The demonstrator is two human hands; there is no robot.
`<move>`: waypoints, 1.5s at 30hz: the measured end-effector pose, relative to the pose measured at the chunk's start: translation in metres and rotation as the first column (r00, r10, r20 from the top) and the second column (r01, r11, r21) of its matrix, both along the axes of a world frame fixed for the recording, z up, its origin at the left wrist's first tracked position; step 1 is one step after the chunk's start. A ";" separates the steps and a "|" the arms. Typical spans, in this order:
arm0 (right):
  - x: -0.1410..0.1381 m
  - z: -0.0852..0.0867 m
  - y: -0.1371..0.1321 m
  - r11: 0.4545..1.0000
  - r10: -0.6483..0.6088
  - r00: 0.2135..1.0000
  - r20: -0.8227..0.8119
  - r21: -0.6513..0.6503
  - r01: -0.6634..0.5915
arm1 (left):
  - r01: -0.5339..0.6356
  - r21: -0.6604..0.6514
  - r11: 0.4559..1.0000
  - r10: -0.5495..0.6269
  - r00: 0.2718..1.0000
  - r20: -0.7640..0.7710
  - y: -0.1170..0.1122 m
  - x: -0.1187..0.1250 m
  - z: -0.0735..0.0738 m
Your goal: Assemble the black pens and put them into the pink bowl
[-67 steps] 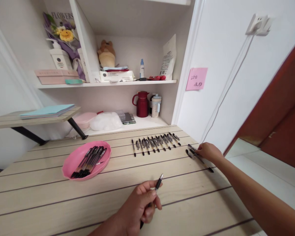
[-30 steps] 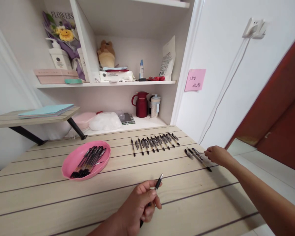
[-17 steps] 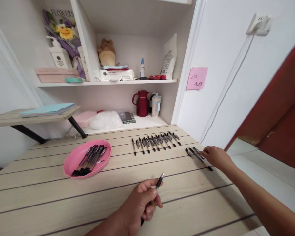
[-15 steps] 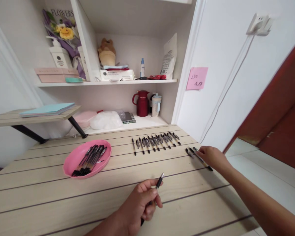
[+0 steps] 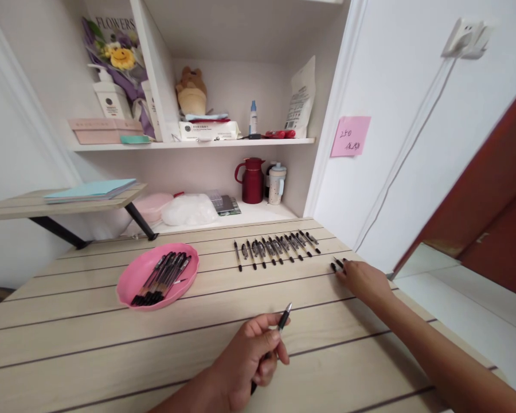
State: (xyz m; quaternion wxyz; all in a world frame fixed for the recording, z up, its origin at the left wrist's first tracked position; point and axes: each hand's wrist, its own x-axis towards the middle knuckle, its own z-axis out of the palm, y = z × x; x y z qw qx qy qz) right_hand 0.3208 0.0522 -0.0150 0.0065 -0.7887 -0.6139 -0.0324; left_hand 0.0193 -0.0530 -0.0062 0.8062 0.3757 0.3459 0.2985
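Observation:
My left hand is closed around a black pen with a silver tip, which points up and away from me over the front of the table. At the right side of the table, my right hand reaches down with its fingers drawn together over some black pen parts. Its fingers and palm hide most of these parts, so what they grip cannot be made out. Further back lies a row of pen parts, slim tubes with black ends alternating with dark caps with clips.
A pink scalloped dish holding several pens stands on the left of the slatted table. Behind it, a small raised shelf bears blue paper. A red jug and a cup stand in the cabinet.
My right hand has come slightly toward me and left, and now covers the pen parts that showed beside it. My left hand keeps its hold on the pen. The view has shifted slightly.

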 end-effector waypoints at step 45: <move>-0.139 0.020 -0.097 0.970 0.079 -0.250 -0.965 0.132 -0.205 | 0.034 0.050 0.998 -0.036 0.998 0.046 0.001 -0.002 -0.003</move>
